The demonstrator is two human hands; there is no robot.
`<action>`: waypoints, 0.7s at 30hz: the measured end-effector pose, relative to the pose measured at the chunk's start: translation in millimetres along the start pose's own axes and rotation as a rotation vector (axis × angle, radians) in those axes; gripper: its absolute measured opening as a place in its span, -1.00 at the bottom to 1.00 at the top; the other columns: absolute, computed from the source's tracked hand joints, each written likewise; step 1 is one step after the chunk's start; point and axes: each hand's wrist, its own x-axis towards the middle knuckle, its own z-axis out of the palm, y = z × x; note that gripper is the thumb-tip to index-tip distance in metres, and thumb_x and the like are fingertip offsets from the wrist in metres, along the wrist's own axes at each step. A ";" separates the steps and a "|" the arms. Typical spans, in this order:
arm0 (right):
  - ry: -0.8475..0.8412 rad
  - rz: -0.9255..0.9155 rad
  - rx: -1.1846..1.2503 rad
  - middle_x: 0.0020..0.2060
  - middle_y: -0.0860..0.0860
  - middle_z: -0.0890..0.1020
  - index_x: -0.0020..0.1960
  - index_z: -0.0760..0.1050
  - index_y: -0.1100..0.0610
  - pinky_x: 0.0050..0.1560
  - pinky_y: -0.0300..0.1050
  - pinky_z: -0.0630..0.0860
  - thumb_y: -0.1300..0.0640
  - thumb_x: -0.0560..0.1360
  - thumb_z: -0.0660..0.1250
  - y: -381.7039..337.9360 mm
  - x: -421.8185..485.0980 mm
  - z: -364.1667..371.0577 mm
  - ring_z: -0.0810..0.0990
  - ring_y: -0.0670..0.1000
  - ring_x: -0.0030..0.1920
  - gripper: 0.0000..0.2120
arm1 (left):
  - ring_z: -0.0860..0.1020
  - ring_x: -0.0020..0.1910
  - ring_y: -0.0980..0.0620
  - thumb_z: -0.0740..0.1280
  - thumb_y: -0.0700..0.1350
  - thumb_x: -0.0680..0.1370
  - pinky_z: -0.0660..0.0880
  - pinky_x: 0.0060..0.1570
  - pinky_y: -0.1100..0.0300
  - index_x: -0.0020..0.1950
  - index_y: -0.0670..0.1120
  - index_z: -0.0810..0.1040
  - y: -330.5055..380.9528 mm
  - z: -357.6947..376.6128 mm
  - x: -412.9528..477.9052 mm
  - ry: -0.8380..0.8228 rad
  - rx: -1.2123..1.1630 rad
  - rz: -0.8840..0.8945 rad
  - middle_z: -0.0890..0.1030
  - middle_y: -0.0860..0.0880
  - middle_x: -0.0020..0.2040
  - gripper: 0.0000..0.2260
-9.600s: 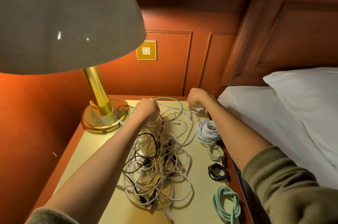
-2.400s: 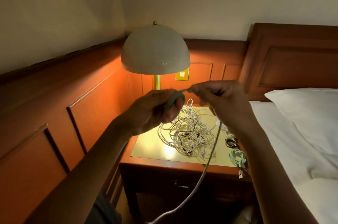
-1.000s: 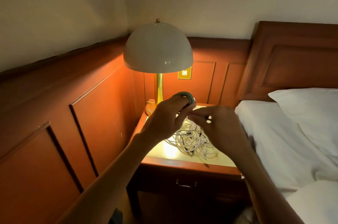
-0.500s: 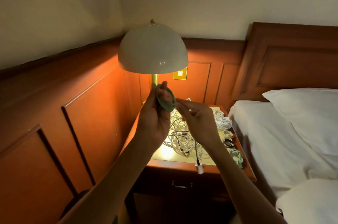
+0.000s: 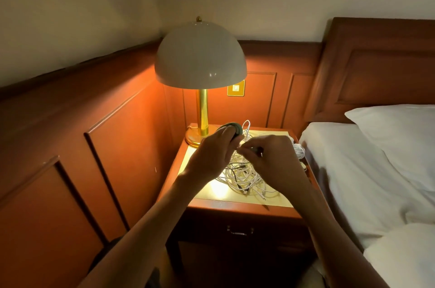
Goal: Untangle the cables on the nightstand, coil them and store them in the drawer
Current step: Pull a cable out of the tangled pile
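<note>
— Around the nightstand [image 5: 237, 204]?
— On the left rear corner, a lamp [image 5: 200, 57] with white dome shade and brass stem, lit. Behind it, a brass wall switch [image 5: 235, 88] on the wood panelling [image 5: 113, 137]. To the right, a bed [image 5: 367, 170] with white sheet and a pillow [image 5: 397, 137], against a wooden headboard [image 5: 376, 64]. Below the top, the drawer [image 5: 240, 232] with a small metal handle, closed.

— And the cables?
— A tangled pile of cables [image 5: 244, 177], mostly white with some black, in the middle of the yellow top. At the right edge, a white coil [image 5: 299, 149], just beside the bed. More small coils near it, mostly hidden behind the right hand [image 5: 270, 163].

— In the way?
— Both hands, raised in front of the pile and covering its rear part.

— The hands themselves?
— Left hand [image 5: 213, 156] closed around a coiled green cable [image 5: 231, 128], only the upper arc visible above the fingers. Right hand pinching something small and dark between thumb and fingertips, very near the left hand; probably the cable end, but cannot tell for sure.

— Different from half a second ago?
— Yes. Coil then held upright and higher, in front of the lamp stem, the ring fully visible; now lower and more hidden in the grip. End then hanging down below the right hand, with a plug at the nightstand front edge; now no hanging part visible. Hands closer together. View also shifted, lamp more to the right.
</note>
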 end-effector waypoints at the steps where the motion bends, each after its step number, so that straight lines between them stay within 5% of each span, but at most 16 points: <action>1: -0.004 -0.016 0.006 -0.35 -0.06 0.67 -0.10 0.72 0.05 -0.22 -0.14 0.49 0.02 0.50 0.46 0.3 0.9 -1.7 0.57 -0.09 -0.36 -0.88 | 0.46 -0.29 0.12 0.14 -0.06 0.68 0.50 -0.26 0.23 0.04 -0.23 0.52 -2.8 -1.0 -0.5 -0.031 0.009 -0.002 0.51 0.03 -0.20 -0.73; 7: -0.060 -0.008 0.040 -0.36 -0.14 0.62 -0.05 0.65 0.00 -0.26 -0.43 0.34 -0.01 0.45 0.52 6.9 0.0 -1.5 0.54 -0.17 -0.37 -0.86 | 0.42 -0.46 0.10 0.08 -0.05 0.70 0.39 -0.46 0.15 -0.18 -0.09 0.47 -5.0 -2.7 -10.7 -0.130 -0.173 -0.003 0.45 0.05 -0.38 -0.68; 13: -0.135 0.005 0.248 -0.11 -0.13 0.65 0.18 0.62 -0.12 -0.33 -0.35 0.39 -0.21 0.37 0.45 17.3 -3.7 -5.5 0.50 -0.17 -0.33 -0.59 | 0.31 -0.51 0.14 0.12 0.00 0.71 0.25 -0.48 0.26 -0.26 -0.13 0.45 10.0 3.0 -17.7 -0.221 -0.628 -0.359 0.40 0.11 -0.46 -0.60; 17: -0.131 0.069 0.313 -0.41 0.00 0.63 0.15 0.63 -0.18 -0.44 -0.26 0.25 -0.32 0.37 0.36 25.2 -6.5 -0.5 0.32 -0.04 -0.52 -0.58 | 0.26 -0.56 0.15 0.15 0.07 0.61 0.22 -0.54 0.28 -0.21 -0.20 0.44 15.2 1.5 -13.1 -0.260 -0.874 -0.562 0.34 0.09 -0.48 -0.62; 21: -0.047 0.141 0.402 -0.38 -0.17 0.65 0.05 0.70 -0.06 -0.44 -0.30 0.26 -0.20 0.38 0.41 25.0 -10.1 6.9 0.32 -0.12 -0.50 -0.67 | 0.38 -0.55 0.09 0.15 0.13 0.60 0.34 -0.49 0.23 -0.29 -0.12 0.44 18.7 3.9 -10.5 -0.209 -0.814 -0.606 0.39 0.07 -0.49 -0.59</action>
